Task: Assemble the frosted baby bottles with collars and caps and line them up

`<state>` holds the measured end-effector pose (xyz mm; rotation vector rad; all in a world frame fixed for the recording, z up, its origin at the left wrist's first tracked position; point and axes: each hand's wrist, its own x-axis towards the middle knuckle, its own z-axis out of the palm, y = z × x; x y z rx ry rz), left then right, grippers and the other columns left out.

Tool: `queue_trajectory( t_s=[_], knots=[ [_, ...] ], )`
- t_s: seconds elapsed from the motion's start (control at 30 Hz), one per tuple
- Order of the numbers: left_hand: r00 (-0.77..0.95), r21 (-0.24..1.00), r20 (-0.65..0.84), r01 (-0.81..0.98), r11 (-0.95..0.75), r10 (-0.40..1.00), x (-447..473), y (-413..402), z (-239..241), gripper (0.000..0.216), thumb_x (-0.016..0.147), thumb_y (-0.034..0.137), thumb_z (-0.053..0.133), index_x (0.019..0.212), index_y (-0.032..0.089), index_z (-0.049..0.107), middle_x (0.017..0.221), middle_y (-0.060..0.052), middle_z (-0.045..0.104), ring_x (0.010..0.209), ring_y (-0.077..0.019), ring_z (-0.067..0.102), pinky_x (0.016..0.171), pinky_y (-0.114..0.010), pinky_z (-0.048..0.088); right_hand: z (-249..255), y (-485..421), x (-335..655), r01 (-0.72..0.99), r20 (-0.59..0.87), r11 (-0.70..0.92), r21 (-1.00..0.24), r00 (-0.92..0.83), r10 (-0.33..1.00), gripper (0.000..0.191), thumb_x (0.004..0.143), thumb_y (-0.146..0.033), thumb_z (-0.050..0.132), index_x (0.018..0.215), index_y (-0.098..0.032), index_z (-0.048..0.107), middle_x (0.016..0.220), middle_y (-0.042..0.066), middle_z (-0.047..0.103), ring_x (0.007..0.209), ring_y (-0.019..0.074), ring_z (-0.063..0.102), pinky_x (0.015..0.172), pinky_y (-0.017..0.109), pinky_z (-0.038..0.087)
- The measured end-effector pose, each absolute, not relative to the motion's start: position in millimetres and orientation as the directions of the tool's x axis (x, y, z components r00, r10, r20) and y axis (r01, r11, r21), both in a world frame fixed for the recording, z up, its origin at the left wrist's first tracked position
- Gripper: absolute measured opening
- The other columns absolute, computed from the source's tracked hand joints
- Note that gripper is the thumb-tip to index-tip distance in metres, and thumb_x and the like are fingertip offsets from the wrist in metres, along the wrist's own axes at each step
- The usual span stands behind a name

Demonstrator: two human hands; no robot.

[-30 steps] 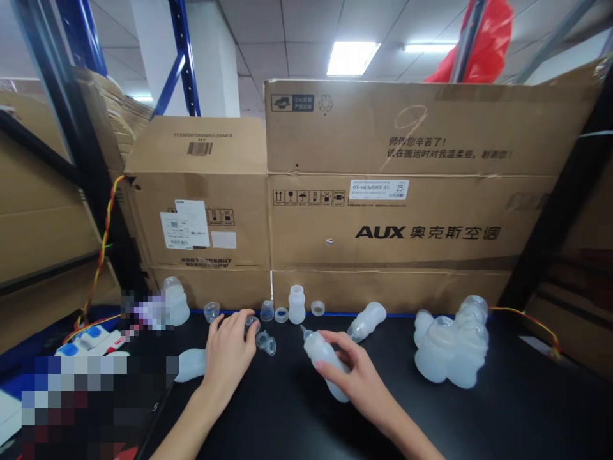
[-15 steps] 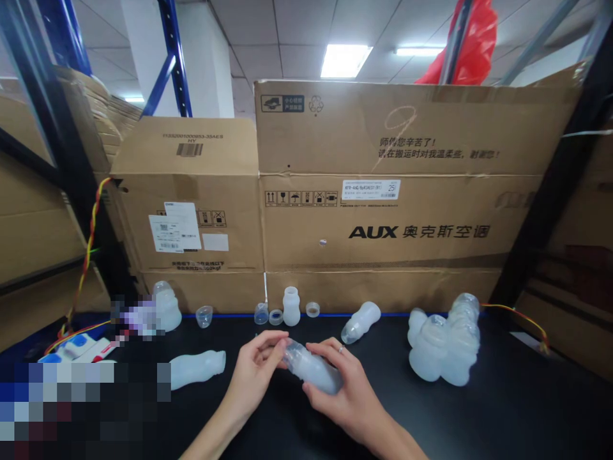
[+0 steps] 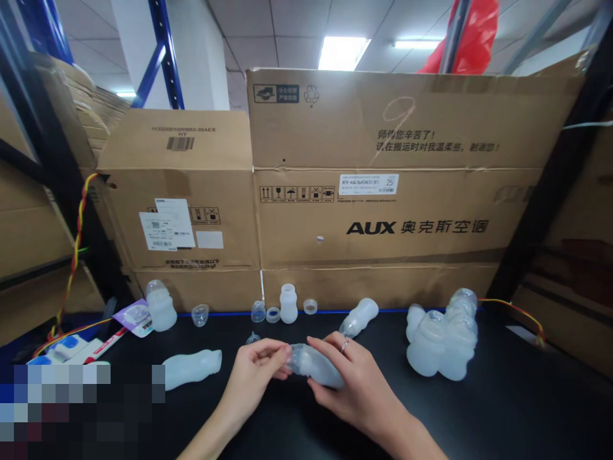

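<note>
Red plastic [image 3: 479,38] above brown AUX cardboard [image 3: 412,206]

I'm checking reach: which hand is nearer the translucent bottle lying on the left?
Left. The left hand is right of that translucent bottle, apart from it; the right hand is farther right.

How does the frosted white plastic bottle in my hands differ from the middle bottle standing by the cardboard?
The held bottle tilts nearly sideways; the standing bottle is upright. The held bottle's neck end has a clear plastic cover; the standing bottle's is bare. Both are frosted white.
</note>
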<state>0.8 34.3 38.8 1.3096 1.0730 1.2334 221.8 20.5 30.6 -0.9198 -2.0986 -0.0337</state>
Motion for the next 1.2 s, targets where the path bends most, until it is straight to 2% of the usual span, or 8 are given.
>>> queue_trajectory(
  t_s=[0.17,0.33,0.5,0.7,0.87,1.03,1.1,1.2],
  knots=[
    [0.029,0.983,0.185,-0.021,-0.185,0.982,-3.4,37.3,48.2,0.044,0.068,0.055,0.087,0.091,0.017,0.086,0.084,-0.009,0.082,0.077,-0.0242,0.075,0.072,-0.032,0.064,34.0,14.0,214.4,0.545,0.608,0.689,-0.478,-0.361,0.707,0.053,0.080,-0.024,0.072,0.131,-0.024,0.061,0.105,0.007,0.067,0.087,0.0223,0.069,0.079,0.034,0.058],
    [0.040,0.979,0.205,-0.023,-0.204,0.978,0.0,31.8,47.8,0.041,0.068,0.052,0.088,0.094,0.020,0.087,0.083,-0.007,0.081,0.075,-0.0226,0.073,0.071,-0.031,0.063,29.4,15.7,213.2,0.530,0.620,0.682,-0.504,-0.328,0.713,0.070,0.076,-0.020,0.071,0.143,-0.024,0.051,0.110,0.009,0.068,0.095,0.0249,0.071,0.084,0.037,0.058],
    [0.003,0.970,0.242,-0.031,-0.242,0.970,1.4,28.8,42.2,0.041,0.071,0.052,0.086,0.098,0.021,0.086,0.081,-0.007,0.078,0.076,-0.0222,0.072,0.072,-0.031,0.062,29.2,14.0,213.1,0.507,0.620,0.666,-0.547,-0.288,0.729,0.070,0.074,-0.017,0.071,0.141,-0.026,0.054,0.108,0.007,0.068,0.094,0.0230,0.070,0.085,0.035,0.058],
    [-0.020,0.923,0.382,0.064,-0.381,0.924,-1.2,26.5,46.7,0.033,0.078,0.049,0.082,0.096,0.022,0.087,0.074,-0.005,0.072,0.071,-0.0179,0.065,0.063,-0.024,0.054,28.1,13.8,206.6,0.418,0.593,0.615,-0.668,-0.200,0.780,0.071,0.068,-0.020,0.079,0.137,-0.028,0.060,0.100,0.002,0.070,0.087,0.0209,0.066,0.083,0.033,0.054],
    [0.008,0.899,0.435,0.054,-0.435,0.900,0.5,22.5,44.8,0.028,0.080,0.042,0.082,0.100,0.024,0.086,0.082,-0.006,0.072,0.073,-0.0180,0.065,0.064,-0.024,0.053,31.0,11.7,201.2,0.276,0.390,0.405,-0.872,-0.112,0.914,0.061,0.066,-0.029,0.084,0.125,-0.026,0.071,0.098,0.002,0.071,0.075,0.0180,0.061,0.069,0.029,0.051],
    [0.068,0.923,0.384,0.004,-0.385,0.921,-0.1,19.7,47.1,0.030,0.080,0.043,0.083,0.101,0.021,0.086,0.083,-0.007,0.074,0.077,-0.0200,0.067,0.065,-0.025,0.055,30.8,11.6,200.8,0.088,0.254,0.265,-0.960,-0.124,0.959,0.066,0.059,-0.029,0.092,0.122,-0.024,0.073,0.097,0.002,0.068,0.076,0.0167,0.059,0.070,0.029,0.050],
    [0.125,0.940,0.340,-0.074,-0.333,0.932,-1.1,17.2,49.0,0.033,0.081,0.044,0.082,0.104,0.021,0.085,0.093,-0.010,0.077,0.086,-0.0236,0.071,0.072,-0.028,0.057,29.4,13.0,199.5,-0.124,0.166,0.142,-0.982,-0.214,0.963,0.073,0.057,-0.032,0.095,0.125,-0.023,0.070,0.094,0.002,0.068,0.076,0.0160,0.061,0.071,0.029,0.052],
    [0.211,0.942,0.269,-0.260,-0.211,0.940,-0.4,12.0,49.2,0.039,0.083,0.047,0.081,0.112,0.022,0.082,0.105,-0.014,0.080,0.104,-0.0313,0.074,0.090,-0.037,0.058,24.0,15.1,194.2,-0.370,0.074,-0.121,-0.921,-0.473,0.878,0.079,0.062,-0.046,0.093,0.131,-0.020,0.065,0.089,0.003,0.069,0.064,0.0138,0.062,0.063,0.028,0.054]
  ],
)
